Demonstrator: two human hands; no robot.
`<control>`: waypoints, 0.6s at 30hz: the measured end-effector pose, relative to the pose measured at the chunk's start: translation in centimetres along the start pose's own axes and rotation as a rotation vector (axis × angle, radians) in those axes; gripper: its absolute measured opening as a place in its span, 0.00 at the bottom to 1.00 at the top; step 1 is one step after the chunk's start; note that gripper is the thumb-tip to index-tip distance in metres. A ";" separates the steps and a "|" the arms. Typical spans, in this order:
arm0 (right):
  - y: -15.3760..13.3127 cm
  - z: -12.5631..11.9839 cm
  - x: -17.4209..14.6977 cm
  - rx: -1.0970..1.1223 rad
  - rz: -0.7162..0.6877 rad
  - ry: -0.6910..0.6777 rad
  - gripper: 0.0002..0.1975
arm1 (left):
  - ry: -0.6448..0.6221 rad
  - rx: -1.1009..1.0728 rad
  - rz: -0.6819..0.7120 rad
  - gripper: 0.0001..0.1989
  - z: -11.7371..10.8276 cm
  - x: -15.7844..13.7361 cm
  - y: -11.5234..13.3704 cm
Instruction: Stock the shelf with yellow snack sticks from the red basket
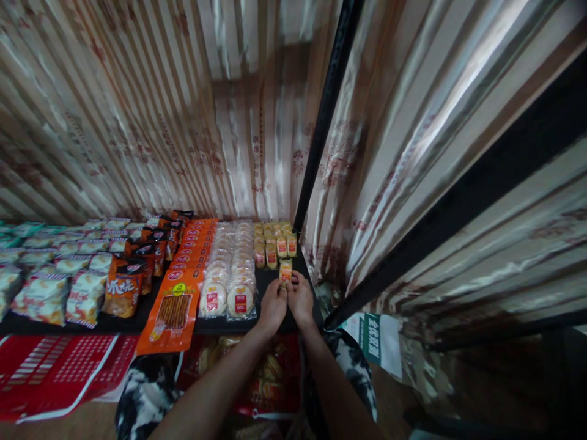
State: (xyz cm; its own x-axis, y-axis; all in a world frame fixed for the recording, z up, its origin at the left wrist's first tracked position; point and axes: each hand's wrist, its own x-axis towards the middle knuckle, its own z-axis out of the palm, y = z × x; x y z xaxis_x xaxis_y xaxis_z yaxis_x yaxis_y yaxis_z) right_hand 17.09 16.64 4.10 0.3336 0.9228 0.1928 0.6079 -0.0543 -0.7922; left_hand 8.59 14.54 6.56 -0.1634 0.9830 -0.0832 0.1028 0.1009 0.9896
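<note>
Between the fingertips of my left hand and my right hand is a small yellow snack packet with a red label. Both hands are closed on it, low over the black shelf. Just beyond stand rows of similar yellow packets, packed toward the back corner. Left of my hands lie two columns of round white crackers in clear wrappers, with red labels. Beside these overlap several flat orange snack bags, the front one reaching past the shelf edge.
Dark orange bags and white snack bags fill the shelf's left side. Below are a red basket and another red basket holding yellow packs. Black posts frame the right corner, before a pleated curtain.
</note>
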 end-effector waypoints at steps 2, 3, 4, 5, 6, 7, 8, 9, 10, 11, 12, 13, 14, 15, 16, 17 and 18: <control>0.2 0.2 0.5 -0.004 -0.002 0.003 0.18 | -0.014 0.012 0.004 0.12 0.3 0.4 0.1; 0.4 0.3 0.8 -0.008 -0.001 0.005 0.18 | -0.021 0.020 0.008 0.12 0.4 0.6 0.1; 0.5 0.4 1.1 -0.009 0.003 0.007 0.19 | -0.026 0.028 0.011 0.12 0.5 0.8 0.1; 0.6 0.5 1.3 -0.005 0.009 0.009 0.19 | -0.031 0.033 0.014 0.12 0.6 0.9 0.1; 0.7 0.6 1.6 0.003 0.014 0.012 0.19 | -0.037 0.032 0.016 0.13 0.7 1.1 0.1; 0.8 0.7 1.8 0.015 0.016 0.015 0.19 | -0.040 0.025 0.018 0.13 0.8 1.2 0.1; 0.8 0.8 2.0 0.028 0.018 0.020 0.19 | -0.042 0.011 0.018 0.13 0.9 1.4 0.0; 0.9 0.9 2.2 0.040 0.020 0.024 0.19 | -0.042 -0.008 0.017 0.13 1.0 1.5 0.0; 0.9 1.0 2.3 0.051 0.022 0.027 0.19 | -0.042 -0.031 0.013 0.12 1.1 1.7 -0.1; 0.9 1.1 2.5 0.060 0.024 0.029 0.19 | -0.042 -0.054 0.009 0.12 1.2 1.8 -0.1; 0.8 1.2 2.7 0.068 0.026 0.032 0.19 | -0.043 -0.073 0.005 0.12 1.3 2.0 -0.1; 0.8 1.2 2.8 0.075 0.026 0.034 0.20 | -0.045 -0.089 0.004 0.11 1.3 2.1 -0.2; 0.8 1.3 3.0 0.081 0.024 0.038 0.20 | -0.047 -0.099 0.005 0.11 1.3 2.3 -0.1; 0.7 1.3 3.1 0.084 0.021 0.042 0.20 | -0.047 -0.103 0.008 0.11 1.4 2.4 -0.1; 0.7 1.3 3.3 0.084 0.016 0.044 0.20 | -0.046 -0.102 0.011 0.11 1.4 2.6 0.0; 0.6 1.3 3.4 0.078 0.014 0.044 0.20 | -0.044 -0.097 0.012 0.11 1.4 2.7 0.0; 0.5 1.3 3.6 0.066 0.011 0.043 0.20 | -0.042 -0.085 0.012 0.11 1.3 2.8 0.1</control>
State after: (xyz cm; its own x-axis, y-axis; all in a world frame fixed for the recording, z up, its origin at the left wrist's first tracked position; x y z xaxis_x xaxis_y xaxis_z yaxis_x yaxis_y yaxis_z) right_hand 17.64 20.43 3.60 0.3714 0.9051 0.2071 0.5557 -0.0380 -0.8305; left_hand 9.46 17.52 6.29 -0.1213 0.9898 -0.0740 0.0203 0.0770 0.9968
